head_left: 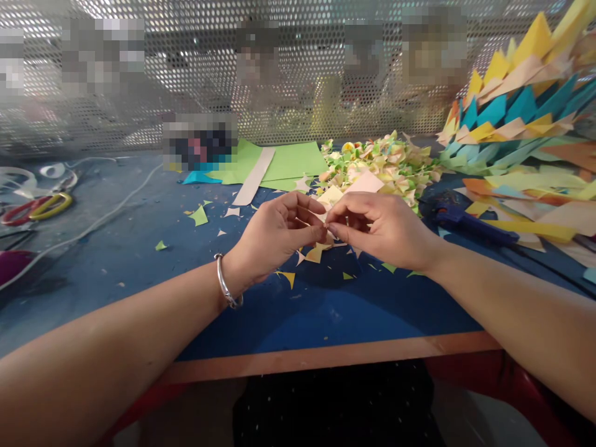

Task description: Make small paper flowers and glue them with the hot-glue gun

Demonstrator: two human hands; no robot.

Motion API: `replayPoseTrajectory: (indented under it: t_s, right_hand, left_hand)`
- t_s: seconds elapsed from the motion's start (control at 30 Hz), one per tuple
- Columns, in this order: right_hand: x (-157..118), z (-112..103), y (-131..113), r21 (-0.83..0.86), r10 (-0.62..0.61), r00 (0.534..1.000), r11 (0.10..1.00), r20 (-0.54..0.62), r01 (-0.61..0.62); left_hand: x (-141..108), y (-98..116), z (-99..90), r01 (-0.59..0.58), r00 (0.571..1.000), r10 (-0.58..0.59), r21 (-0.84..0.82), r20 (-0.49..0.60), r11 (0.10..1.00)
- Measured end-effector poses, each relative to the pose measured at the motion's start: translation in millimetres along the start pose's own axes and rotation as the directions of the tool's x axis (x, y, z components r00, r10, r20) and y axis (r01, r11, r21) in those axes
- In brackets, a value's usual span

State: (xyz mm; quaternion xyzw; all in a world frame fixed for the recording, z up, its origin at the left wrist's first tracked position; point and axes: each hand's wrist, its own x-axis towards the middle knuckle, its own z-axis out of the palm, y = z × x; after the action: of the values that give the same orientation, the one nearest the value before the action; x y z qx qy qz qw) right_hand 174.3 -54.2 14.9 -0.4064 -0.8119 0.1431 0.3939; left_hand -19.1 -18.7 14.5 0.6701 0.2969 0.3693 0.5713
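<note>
My left hand [291,226], with a silver bangle [224,282] at its wrist, and my right hand [379,226] meet above the blue table. Both are closed, thumbs and fingertips pinched together at the same spot. Between them shows a little of a small pale piece of paper; my fingers hide most of it. Just behind my hands lie a pale pink paper piece [365,183] and a heap of small folded or curled paper bits [391,161]. Cut paper scraps, such as a yellow one [289,279], are scattered beneath and around my hands.
Green sheets [293,162] with a pale paper strip [255,177] lie behind. A blue glue gun [470,220] and paper strips [554,230] are at right, below a layered paper construction [516,105]. Scissors [51,205] and a white cord [116,208] lie left. Perforated metal [288,112] stands behind.
</note>
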Motion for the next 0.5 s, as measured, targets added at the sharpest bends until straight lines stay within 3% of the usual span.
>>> replayPoseTrajectory:
  t_s: [0.5]
  right_hand:
    - [-1.5, 1.4, 2.2, 0.013, -0.013, 1.0, 1.0, -0.006, 0.013]
  left_hand:
    - [1.5, 1.5, 0.0, 0.098, 0.995, -0.093, -0.125, 0.041, 0.987]
